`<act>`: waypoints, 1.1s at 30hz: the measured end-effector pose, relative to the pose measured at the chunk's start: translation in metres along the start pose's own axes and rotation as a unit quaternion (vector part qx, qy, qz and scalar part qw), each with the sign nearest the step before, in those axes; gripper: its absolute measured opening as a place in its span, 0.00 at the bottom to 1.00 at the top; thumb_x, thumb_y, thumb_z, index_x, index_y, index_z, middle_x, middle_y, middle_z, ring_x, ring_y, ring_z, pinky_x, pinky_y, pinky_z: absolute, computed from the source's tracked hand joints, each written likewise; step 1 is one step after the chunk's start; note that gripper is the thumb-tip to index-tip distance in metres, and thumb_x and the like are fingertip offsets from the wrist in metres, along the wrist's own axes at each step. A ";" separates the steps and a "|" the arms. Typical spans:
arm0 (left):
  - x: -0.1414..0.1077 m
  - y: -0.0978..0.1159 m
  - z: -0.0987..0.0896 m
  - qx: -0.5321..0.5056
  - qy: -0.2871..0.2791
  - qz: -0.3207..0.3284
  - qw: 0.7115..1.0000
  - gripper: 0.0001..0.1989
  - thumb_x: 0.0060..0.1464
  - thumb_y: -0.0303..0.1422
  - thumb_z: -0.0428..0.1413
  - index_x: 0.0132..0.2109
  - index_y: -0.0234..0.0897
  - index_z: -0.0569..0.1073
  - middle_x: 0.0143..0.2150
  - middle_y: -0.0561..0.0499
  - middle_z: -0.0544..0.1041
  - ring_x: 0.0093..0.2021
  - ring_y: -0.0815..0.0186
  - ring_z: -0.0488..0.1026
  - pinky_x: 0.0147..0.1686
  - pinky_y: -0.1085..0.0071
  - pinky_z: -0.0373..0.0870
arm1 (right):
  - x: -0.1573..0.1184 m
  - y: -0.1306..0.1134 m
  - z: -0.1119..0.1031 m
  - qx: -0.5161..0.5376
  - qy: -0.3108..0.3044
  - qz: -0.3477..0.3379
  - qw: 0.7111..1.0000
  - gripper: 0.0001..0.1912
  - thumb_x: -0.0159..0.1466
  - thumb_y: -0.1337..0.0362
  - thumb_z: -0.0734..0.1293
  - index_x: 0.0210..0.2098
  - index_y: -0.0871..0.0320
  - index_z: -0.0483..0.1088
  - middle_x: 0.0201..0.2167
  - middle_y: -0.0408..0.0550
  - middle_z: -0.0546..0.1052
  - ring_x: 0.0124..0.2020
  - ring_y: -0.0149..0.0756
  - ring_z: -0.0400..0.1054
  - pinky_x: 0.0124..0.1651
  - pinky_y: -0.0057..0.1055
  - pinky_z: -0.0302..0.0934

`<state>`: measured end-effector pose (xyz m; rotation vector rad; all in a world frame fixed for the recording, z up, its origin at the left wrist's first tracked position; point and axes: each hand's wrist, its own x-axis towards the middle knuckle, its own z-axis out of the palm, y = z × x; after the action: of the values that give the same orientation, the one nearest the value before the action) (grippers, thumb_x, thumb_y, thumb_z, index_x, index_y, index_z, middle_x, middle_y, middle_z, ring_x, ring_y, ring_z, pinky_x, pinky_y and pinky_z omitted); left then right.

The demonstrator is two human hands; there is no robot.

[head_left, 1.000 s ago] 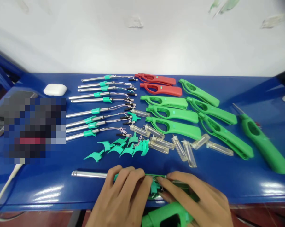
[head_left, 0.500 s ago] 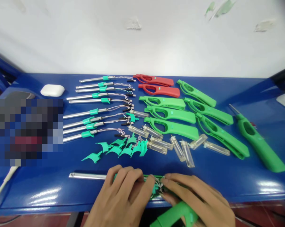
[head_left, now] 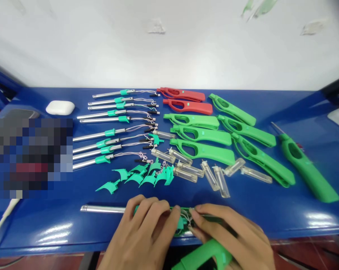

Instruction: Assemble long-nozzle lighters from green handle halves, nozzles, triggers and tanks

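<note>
Left hand [head_left: 143, 232]: fingers curled over an open green lighter casing [head_left: 181, 234], gripping it flat at the front edge of the blue tabletop [head_left: 59, 198]. Right hand [head_left: 234, 232]: thumb and forefinger bent in to the thin wires [head_left: 186, 214] at the casing's open middle, with a loose green half-shell [head_left: 204, 255] gripped underneath, out past the tabletop edge. Between the hands, teal trigger [head_left: 181, 224] in the casing, just beside the wires. Metal tube [head_left: 102, 209] jutting out to the left from under the left hand. Just beyond the hands: scattered pile of teal pieces [head_left: 135, 177], and near it to the right, clear fuel tanks [head_left: 210, 175] at various angles. Farther back on the left, row of nine wired metal tubes [head_left: 110, 133] with teal collars. Centre and right: green shells [head_left: 207, 152], two red shells [head_left: 196, 107] behind. Far right, whole green lighter [head_left: 310, 168], tilted. Far left, white earbud case [head_left: 59, 107], grey phone [head_left: 20, 114], white cable [head_left: 6, 213]. At the back, scuffed white wall [head_left: 130, 56].
</note>
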<state>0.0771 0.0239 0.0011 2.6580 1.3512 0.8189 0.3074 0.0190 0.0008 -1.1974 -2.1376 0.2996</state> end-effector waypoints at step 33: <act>-0.001 0.002 0.009 -0.075 -0.025 -0.003 0.997 0.12 0.72 0.30 0.54 0.54 0.47 0.80 0.47 0.49 0.77 0.48 0.62 0.70 0.51 0.64 0.68 | -0.027 0.006 -0.006 -0.041 -0.024 0.053 0.997 0.18 0.80 0.56 0.57 0.63 0.50 0.70 0.49 0.30 0.84 0.44 0.19 0.81 0.72 0.16 0.49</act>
<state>0.0829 0.0236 -0.0066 2.5414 1.2339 0.8120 0.3250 -0.0007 -0.0090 -1.3652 -2.1498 0.2930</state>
